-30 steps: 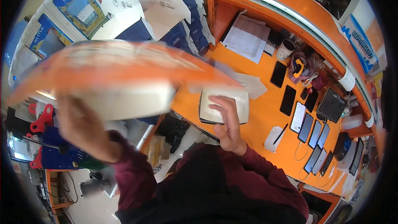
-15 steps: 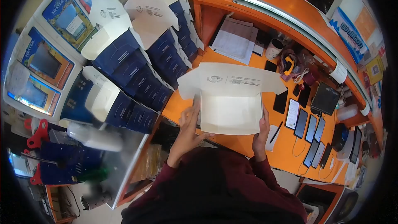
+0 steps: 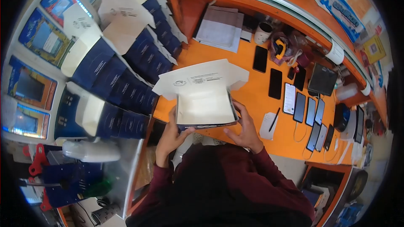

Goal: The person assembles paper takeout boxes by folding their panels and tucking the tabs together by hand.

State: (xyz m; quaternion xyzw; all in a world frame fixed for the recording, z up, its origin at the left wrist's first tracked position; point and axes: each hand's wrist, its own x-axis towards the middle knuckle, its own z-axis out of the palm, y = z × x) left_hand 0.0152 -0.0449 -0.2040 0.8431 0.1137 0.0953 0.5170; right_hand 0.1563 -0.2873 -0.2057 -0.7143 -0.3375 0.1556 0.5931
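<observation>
An open cardboard food box is between my two hands, near the front edge of the orange desk. Its inside is white, its raised lid carries dark print, and a dark outer face shows along the near side. My left hand grips the left side, thumb at the near corner. On the opposite side my right hand holds the box, its thumb close to the near wall. Fingers behind the side walls are partly hidden. To the left stand nested stacks of similar dark blue boxes with white lids.
On the orange desk lie several phones, a pen on a slip of paper, and a stack of papers. A cup stands under the shelf. White plastic containers rest at the left.
The box has tilted so its dark near face shows, and it has shifted left in view. My right thumb has moved to the near side. The whole view has shifted slightly.
</observation>
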